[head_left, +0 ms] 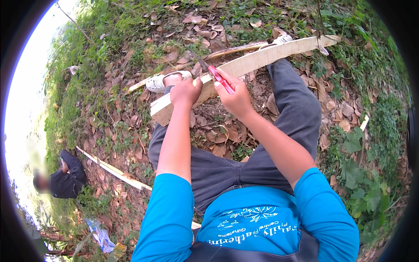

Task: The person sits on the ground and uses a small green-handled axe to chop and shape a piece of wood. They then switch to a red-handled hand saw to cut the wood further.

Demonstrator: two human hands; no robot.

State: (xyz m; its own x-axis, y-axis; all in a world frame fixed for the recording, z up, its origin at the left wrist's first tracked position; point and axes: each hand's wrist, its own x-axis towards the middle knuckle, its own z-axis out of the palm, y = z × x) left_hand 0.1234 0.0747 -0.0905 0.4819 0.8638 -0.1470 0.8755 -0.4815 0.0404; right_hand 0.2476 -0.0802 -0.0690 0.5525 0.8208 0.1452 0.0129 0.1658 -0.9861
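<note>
Across the whole view, leaf-littered ground (pixel 218 135) spread under patches of green weeds (pixel 355 174). Person sat low on it, legs bent and apart, dark grey trousers (pixel 209 174), bright blue short-sleeved shirt (pixel 270 196) with white print. Second person (pixel 67 181), dark clothes, was well off at the left edge, apart from the work.

Main thing: a long pale wooden board (pixel 262 59), lying slantwise across both lower legs, near end by the left shin, far end up to the right past the right foot. Near end looked thick and squared; far part curved, though the lens bends edges. Just beyond the board, a narrow wooden strip (pixel 235 50) lay on the leaves, running roughly the same way. Another long pale strip (pixel 115 171) lay left of the person, well apart. Crumpled blue-and-white sheet (pixel 101 236), plastic-looking, sat lower left.

White shoes: left shoe (pixel 155 84) beside the left hand, right shoe (pixel 283 39) partly hidden by the board.

Left hand (pixel 185 94) was closed over the board near its thick end. Right hand (pixel 235 96) was wrapped round a red-handled knife (pixel 221 78), blade pointing up-left; blade contact with wood: couldn't tell. Small pale wood sliver (pixel 364 123) far right.
</note>
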